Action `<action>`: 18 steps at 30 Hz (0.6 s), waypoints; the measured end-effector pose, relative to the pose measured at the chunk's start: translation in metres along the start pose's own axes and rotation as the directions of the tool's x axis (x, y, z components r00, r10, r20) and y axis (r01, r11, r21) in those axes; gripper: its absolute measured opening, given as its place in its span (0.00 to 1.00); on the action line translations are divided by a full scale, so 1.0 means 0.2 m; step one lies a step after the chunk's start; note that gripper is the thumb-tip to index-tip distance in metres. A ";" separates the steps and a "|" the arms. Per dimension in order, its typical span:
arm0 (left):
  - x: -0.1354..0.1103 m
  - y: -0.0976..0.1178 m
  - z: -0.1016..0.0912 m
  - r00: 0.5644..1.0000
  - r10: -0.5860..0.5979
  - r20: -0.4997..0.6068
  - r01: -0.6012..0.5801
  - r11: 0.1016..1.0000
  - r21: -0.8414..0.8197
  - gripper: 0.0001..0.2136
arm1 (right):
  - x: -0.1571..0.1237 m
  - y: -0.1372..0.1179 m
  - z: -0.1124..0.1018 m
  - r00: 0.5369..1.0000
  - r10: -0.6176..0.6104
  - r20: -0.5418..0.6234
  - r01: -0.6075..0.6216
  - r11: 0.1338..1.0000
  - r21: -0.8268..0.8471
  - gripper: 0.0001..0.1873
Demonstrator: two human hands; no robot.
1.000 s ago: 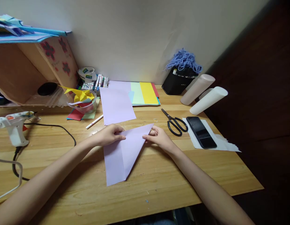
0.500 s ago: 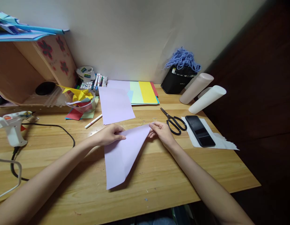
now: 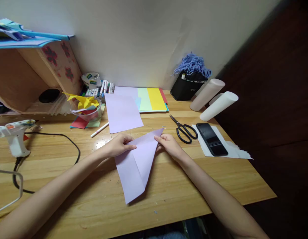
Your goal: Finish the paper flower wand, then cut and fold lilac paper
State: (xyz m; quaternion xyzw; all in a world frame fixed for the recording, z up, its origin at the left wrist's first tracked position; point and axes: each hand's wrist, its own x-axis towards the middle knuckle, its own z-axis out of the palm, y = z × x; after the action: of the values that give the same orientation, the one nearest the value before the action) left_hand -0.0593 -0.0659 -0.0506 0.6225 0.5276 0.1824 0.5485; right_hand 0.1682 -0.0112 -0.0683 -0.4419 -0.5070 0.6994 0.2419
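Note:
A sheet of lilac paper [image 3: 134,172], partly folded over along a slanting crease, is held between my hands above the wooden table. My left hand [image 3: 121,145] pinches its upper left edge, thumb on top and the fingers mostly hidden. At the right edge, close to the pointed upper corner, my right hand [image 3: 167,144] grips the paper with its thumb in front. Another lilac sheet [image 3: 124,113] lies flat just beyond my hands. Black-handled scissors [image 3: 183,129] rest to the right of my right hand, not touched.
A phone [image 3: 212,139] lies on white paper at the right. Behind stand two pale rolls [image 3: 218,106] and a black holder [image 3: 185,88] with blue yarn. Coloured paper [image 3: 154,99], markers [image 3: 102,88], a plastic bowl [image 3: 92,114] and a cardboard box [image 3: 60,66] line the back. A glue gun [image 3: 17,136] is left.
The held lilac paper has turned, its lower end swinging to the right. My right hand has shifted slightly left and down along its edge, leaving the pointed corner sticking out.

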 end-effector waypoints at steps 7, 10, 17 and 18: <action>0.08 0.13 0.03 0.981 0.116 -0.156 -0.102 0.990 0.093 0.16 | 0.00 -0.02 0.01 0.993 0.025 0.113 -0.013 0.995 -0.098 0.20; 0.20 0.23 0.10 0.920 0.266 -0.289 -0.201 0.951 0.236 0.14 | -0.01 -0.02 0.01 0.987 -0.016 0.160 0.032 0.994 -0.102 0.21; 0.38 0.34 0.14 0.870 0.304 -0.387 -0.192 0.934 0.302 0.12 | 0.01 -0.04 -0.04 0.989 -0.133 0.065 0.137 0.989 -0.064 0.19; 0.38 0.34 0.13 0.863 0.292 -0.412 -0.202 0.947 0.250 0.12 | 0.01 -0.04 -0.04 0.987 -0.154 0.054 0.158 0.983 -0.089 0.19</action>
State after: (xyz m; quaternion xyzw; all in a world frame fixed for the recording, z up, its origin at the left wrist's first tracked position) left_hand 0.0212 -0.0022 -0.0266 0.6784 0.5696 0.3351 0.3210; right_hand 0.1736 -0.0024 -0.0628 -0.3952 -0.5776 0.6640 0.2632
